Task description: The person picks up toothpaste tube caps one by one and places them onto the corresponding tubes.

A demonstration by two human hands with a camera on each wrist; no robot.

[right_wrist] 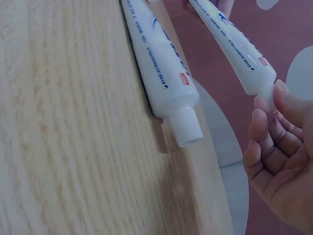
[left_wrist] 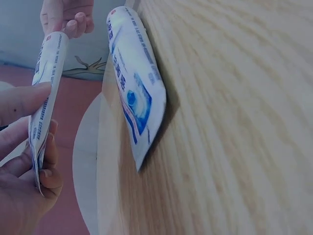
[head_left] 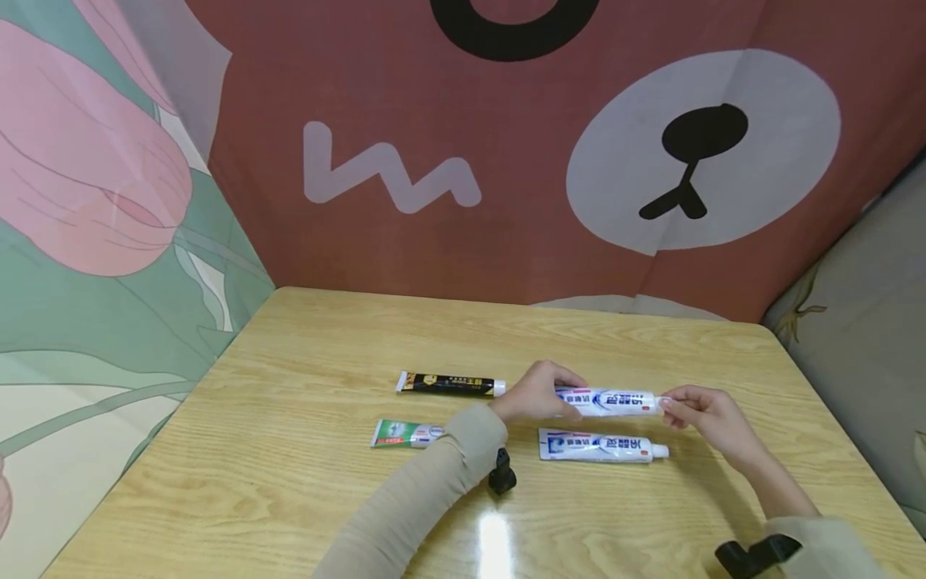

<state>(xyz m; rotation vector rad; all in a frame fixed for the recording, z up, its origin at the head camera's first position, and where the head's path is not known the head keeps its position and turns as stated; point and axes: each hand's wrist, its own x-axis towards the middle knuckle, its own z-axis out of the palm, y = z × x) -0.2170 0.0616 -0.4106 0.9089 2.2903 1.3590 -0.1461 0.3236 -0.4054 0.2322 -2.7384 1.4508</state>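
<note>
Both hands hold one white and blue toothpaste tube [head_left: 611, 401] above the wooden table. My left hand [head_left: 538, 392] grips its flat crimped end, thumb on one face and fingers behind, as the left wrist view shows. At the other end my right hand [head_left: 705, 414] pinches the white cap [right_wrist: 266, 94] between thumb and forefinger. A second matching toothpaste tube [head_left: 596, 446] lies on the table just nearer than the held one, its cap [right_wrist: 186, 127] pointing right.
A black toothpaste tube [head_left: 452, 384] lies left of my left hand. Nearer, a green and white toothpaste tube [head_left: 405, 433] is partly hidden by the left sleeve [head_left: 427, 498]. The table [head_left: 289, 450] meets a printed cloth wall [head_left: 506, 257] at its far edge.
</note>
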